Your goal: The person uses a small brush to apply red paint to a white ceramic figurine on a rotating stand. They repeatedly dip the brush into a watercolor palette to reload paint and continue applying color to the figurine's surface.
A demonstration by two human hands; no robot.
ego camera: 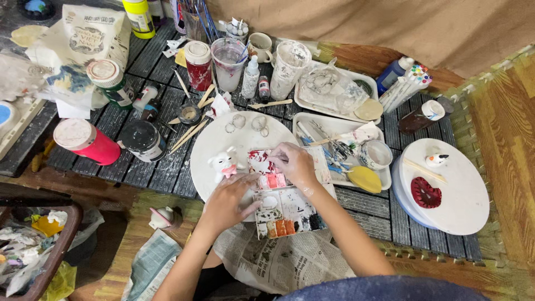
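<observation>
My left hand (pixel 229 202) rests on the left edge of a white paint palette (pixel 285 207) with pink, orange and dark wells. My right hand (pixel 295 163) is curled over the palette's top, fingers closed as if pinching a thin brush; the brush itself is hidden. A small white figurine with pink marks (pixel 223 165) stands on a round white board (pixel 214 146) just left of my hands. Red paint is smeared on the palette's top left well (pixel 257 158).
Paint jars: pink (pixel 86 141), black-lidded (pixel 142 140), red (pixel 198 66), green (pixel 111 81). Cups of brushes and water (pixel 228 62) at the back. Two white trays (pixel 335 129) to the right. A round turntable (pixel 452 195) holds a red heart piece (pixel 426 193). Newspaper (pixel 278 262) under the palette.
</observation>
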